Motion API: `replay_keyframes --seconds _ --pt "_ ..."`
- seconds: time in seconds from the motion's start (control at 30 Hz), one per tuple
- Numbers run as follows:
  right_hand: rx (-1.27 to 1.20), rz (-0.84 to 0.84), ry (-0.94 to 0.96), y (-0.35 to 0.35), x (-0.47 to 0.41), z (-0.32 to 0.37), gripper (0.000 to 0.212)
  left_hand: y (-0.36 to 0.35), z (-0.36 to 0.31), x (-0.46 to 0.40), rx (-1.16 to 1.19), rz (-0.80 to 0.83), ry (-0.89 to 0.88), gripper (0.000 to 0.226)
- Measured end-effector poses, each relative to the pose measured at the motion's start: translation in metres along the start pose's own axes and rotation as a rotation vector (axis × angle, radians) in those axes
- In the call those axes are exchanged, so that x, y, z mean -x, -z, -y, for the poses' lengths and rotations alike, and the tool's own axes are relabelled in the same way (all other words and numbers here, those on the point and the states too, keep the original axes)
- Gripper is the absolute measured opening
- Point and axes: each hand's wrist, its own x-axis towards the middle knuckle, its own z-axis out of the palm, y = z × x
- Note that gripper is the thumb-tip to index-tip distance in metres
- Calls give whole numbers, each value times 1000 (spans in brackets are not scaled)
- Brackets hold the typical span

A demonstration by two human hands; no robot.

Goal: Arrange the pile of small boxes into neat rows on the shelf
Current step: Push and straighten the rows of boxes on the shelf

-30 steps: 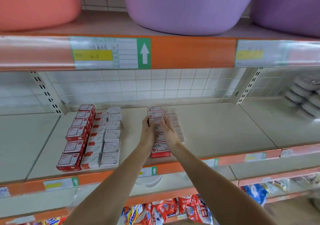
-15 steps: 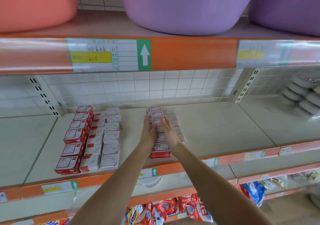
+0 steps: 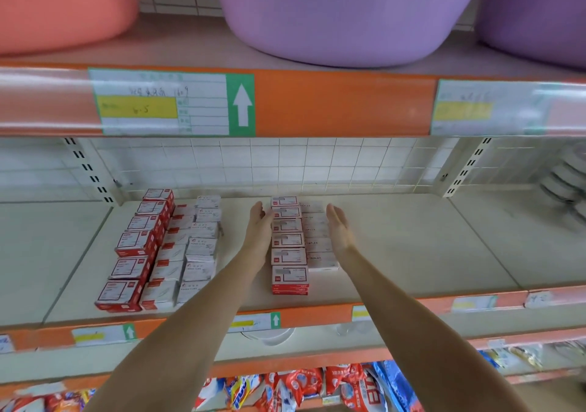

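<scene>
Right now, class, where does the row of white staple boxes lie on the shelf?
Mid-shelf, the white staple boxes run front to back against the red-and-white row's right side, beside the right hand.

A cream shelf (image 3: 396, 253) with an orange edge holds small boxes (image 3: 289, 247) in rows at centre and left.

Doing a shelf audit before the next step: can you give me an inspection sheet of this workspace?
Surface: beige shelf, orange front edge with price labels.
Job's things: centre rows of boxes, two rows side by side; left block of boxes, three rows.
Clutter: nothing seen.
Hands: left hand and right hand open, flanking the centre rows; contact unclear.
Cables: nothing seen.
Surroundings: purple tub and orange tub above; packaged goods below.
</scene>
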Motion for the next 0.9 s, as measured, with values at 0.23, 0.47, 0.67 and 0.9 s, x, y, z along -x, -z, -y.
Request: replay_keyframes --seconds 0.23,0.47,0.67,0.9 --pt "8 56 -2 4 -19 -7 59 -6 -3 -9 -23 40 -113 23" --pt "80 178 85 -10 -19 -17 79 -15 7 -14 -60 -14 -83 27" --pt "248 228 150 -9 -27 -22 83 -15 11 -17 -50 -3 -119 33" --pt "33 228 20 -6 -31 -10 65 -9 10 -15 -38 19 -113 35"
